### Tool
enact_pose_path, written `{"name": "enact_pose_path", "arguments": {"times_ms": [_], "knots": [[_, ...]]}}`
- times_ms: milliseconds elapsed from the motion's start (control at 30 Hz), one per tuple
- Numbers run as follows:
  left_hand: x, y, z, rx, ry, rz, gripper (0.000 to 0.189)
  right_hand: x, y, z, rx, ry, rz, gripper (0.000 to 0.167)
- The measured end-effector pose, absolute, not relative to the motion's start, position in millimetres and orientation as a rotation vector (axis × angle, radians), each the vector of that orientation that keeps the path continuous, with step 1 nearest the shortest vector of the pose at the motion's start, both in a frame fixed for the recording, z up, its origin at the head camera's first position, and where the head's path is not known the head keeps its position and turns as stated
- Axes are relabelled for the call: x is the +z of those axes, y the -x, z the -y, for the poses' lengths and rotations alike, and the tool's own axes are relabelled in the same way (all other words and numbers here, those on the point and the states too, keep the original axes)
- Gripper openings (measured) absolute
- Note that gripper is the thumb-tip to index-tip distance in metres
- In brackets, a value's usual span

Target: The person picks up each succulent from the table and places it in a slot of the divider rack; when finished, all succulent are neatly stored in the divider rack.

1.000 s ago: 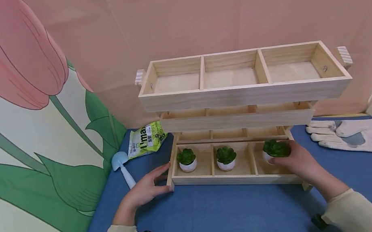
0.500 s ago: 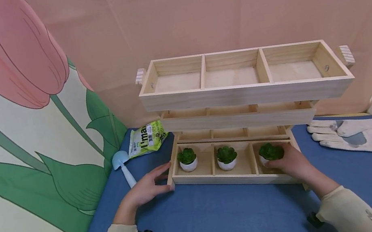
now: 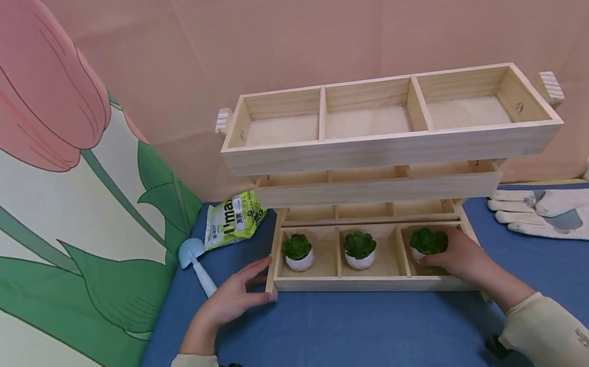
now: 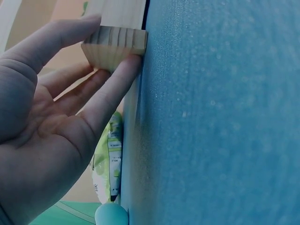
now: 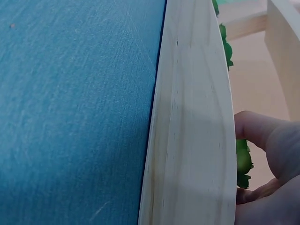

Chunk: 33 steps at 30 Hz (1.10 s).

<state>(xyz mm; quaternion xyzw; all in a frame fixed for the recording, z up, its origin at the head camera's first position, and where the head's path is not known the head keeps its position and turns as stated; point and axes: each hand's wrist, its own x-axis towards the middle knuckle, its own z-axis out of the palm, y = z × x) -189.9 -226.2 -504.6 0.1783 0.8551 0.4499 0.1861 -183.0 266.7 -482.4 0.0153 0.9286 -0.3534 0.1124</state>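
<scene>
My right hand [image 3: 463, 257] grips a small potted succulent [image 3: 426, 241] in the right compartment of the bottom tier of a wooden planter shelf [image 3: 381, 280]. In the right wrist view, the front board [image 5: 194, 126] hides its pot and the fingertips; some green leaves [image 5: 243, 161] show. Thumb and fingers of my left hand [image 3: 234, 297] hold the shelf's lower left corner; the left wrist view shows them around the end of a wooden bar [image 4: 115, 44]. Two matching succulents in white pots stand in the left [image 3: 297, 251] and middle [image 3: 360, 247] compartments.
Upper tiers with dividers [image 3: 390, 143] rise behind the bottom tier. A green-and-white bag [image 3: 233, 220] and a light blue scoop [image 3: 196, 261] lie on the blue tablecloth [image 3: 347, 356] at left. White gloves [image 3: 565, 213] lie at right.
My right hand has moved slightly left and down with the succulent, deeper into the right compartment. Over the last half second it hardly moves. The left hand stays at the shelf corner.
</scene>
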Motion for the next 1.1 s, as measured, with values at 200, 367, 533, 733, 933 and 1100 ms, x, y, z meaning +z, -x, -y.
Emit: {"name": "enact_pose_path", "arguments": {"times_ms": [200, 367, 533, 733, 933, 1100], "knots": [[-505, 190, 225, 1.273, -0.505, -2.402, 0.085, -485, 184, -269, -1.011, -0.047, -2.743, 0.094], [-504, 190, 225, 1.274, -0.512, -2.405, 0.085, -483, 183, -269, -1.022, -0.057, -2.723, 0.097], [-504, 190, 225, 1.261, -0.504, -2.41, 0.086, -478, 181, -269, -1.046, -0.062, -2.714, 0.098], [-504, 191, 224, 1.271, -0.478, -2.404, 0.087, -468, 173, -276, -1.087, -0.004, -2.761, 0.09], [-504, 191, 224, 1.282, -0.47, -2.394, 0.087, -456, 162, -283, -1.128, 0.002, -2.769, 0.094], [-504, 190, 223, 1.27, -0.475, -2.407, 0.087, -444, 153, -283, -1.164, -0.04, -2.739, 0.099]]}}
